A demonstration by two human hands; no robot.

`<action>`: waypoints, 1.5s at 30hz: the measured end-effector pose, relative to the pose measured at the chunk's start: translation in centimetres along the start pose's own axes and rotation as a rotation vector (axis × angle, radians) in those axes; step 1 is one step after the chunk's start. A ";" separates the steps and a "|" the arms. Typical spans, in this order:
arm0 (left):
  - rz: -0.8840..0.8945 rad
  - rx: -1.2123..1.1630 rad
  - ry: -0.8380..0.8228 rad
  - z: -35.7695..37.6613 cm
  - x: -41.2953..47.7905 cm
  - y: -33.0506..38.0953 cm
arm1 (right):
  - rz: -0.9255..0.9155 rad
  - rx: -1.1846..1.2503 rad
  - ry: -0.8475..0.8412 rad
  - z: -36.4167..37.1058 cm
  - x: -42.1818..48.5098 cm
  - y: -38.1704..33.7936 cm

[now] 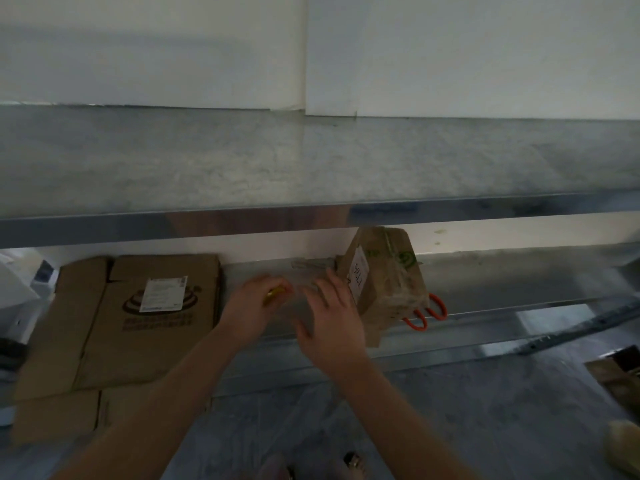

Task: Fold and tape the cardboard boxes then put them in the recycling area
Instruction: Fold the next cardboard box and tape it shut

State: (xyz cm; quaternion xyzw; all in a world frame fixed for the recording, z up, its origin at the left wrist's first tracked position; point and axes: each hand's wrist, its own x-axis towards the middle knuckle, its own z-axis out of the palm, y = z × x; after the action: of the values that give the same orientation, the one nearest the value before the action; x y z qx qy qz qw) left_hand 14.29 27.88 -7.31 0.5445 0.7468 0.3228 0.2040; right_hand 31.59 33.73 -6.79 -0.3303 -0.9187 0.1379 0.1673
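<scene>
our left hand (254,306) closes on a yellow tape roll (274,295); our right hand (330,317) hovers open and empty beside the small taped box (384,282). 1 flattened box (138,323) lies left. we should find the tape's end before pulling.

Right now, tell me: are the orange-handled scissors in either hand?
No. The orange-handled scissors lie on the shelf behind the small taped box, apart from both hands.
</scene>
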 end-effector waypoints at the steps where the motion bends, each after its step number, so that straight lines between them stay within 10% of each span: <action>1: 0.029 0.007 0.002 -0.1 -0.1 0.1 | 0.071 0.041 -0.083 0.2 0.4 0.0; 20: 0.256 0.147 0.015 -0.6 -2.0 -0.4 | 0.129 0.291 -0.067 2.6 2.5 0.4; 27: 0.017 0.114 -0.282 -0.3 -1.8 -3.3 | 0.152 0.228 -0.119 4.5 1.8 0.4; 33: -0.094 0.327 -0.074 2.1 -1.1 -5.2 | 0.269 0.288 -0.074 7.4 0.6 0.2; 45: -0.019 0.500 -0.221 3.3 -1.4 -8.6 | 0.612 0.243 -0.247 9.7 0.9 2.9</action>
State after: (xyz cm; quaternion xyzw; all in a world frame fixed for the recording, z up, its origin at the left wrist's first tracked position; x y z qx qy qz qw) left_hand 11.06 25.75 -15.77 0.6028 0.7815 0.0651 0.1467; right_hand 28.73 35.05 -16.41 -0.5486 -0.7675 0.3288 0.0437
